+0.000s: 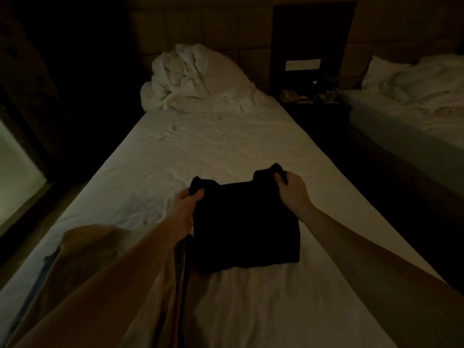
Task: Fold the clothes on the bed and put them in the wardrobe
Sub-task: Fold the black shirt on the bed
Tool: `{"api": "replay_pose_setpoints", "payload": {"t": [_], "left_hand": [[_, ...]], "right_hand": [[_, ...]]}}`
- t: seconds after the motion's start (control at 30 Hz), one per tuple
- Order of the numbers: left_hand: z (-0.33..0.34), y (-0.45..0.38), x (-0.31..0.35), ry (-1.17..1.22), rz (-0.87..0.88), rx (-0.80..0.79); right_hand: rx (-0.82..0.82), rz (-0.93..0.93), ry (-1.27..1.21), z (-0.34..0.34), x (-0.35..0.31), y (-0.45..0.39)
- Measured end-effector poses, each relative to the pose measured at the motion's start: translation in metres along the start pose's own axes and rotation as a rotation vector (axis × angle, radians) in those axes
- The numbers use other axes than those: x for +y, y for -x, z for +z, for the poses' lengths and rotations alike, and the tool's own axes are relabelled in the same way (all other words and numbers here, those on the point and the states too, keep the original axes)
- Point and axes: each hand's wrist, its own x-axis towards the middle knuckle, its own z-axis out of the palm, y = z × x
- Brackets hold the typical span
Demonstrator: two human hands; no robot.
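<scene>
Black fabric, a folded garment [247, 229], lies on the white sheet of the bed [226, 146] near its foot end, roughly centred across the mattress. I see my left hand [187, 200] pinching the garment's far left corner, thumb on top, and my right hand [292, 188] curled round the far right corner, so both grips sit on the far edge with the bulk of the cloth lying between my forearms, towards me. Those two corners peak up off the sheet; the near edge lies flat. A tan garment [95, 285] drapes under my left arm at the bed's left edge. Beyond the black piece I have open sheet up to a bundled white duvet [195, 81] at the headboard. Right of the bed sit a dark nightstand [313, 99] and a second bed [414, 101].
</scene>
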Motion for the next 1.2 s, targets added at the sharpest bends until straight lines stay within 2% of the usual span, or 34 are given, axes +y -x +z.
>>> {"api": "replay_pose_setpoints", "payload": {"t": [0.13,0.23,0.3,0.4,0.5,0.6,0.73,0.83,0.97,1.2], "left_hand": [[-0.002,-0.078,-0.008,0.017,-0.097,0.092],[0.000,-0.137,-0.019,-0.071,-0.099,0.153],[-0.002,-0.175,-0.036,-0.209,-0.085,0.217],[-0.016,-0.223,-0.064,-0.561,-0.100,0.297],[-0.024,-0.249,-0.081,-0.857,-0.112,0.285],[-0.020,-0.260,-0.078,-0.988,-0.166,0.217],[-0.010,-0.241,-0.061,-0.551,-0.216,0.116],[-0.001,-0.212,-0.041,-0.263,-0.187,0.086],[0.007,-0.166,-0.004,-0.160,-0.085,0.116],[0.010,-0.056,0.066,-0.076,0.056,0.039]], "right_hand": [[0.028,0.065,0.022,0.030,0.024,-0.071],[0.094,0.136,0.004,0.055,0.054,-0.121],[0.129,0.223,-0.011,0.072,0.078,-0.150],[0.031,0.371,0.145,0.096,0.116,-0.181],[-0.030,0.475,0.360,0.118,0.135,-0.190],[-0.021,0.469,0.368,0.124,0.133,-0.193],[-0.154,0.434,0.190,0.105,0.124,-0.194],[-0.153,0.298,0.026,0.083,0.098,-0.179],[-0.184,0.166,-0.108,0.040,0.054,-0.144],[-0.028,0.052,-0.322,-0.039,-0.018,-0.048]]}}
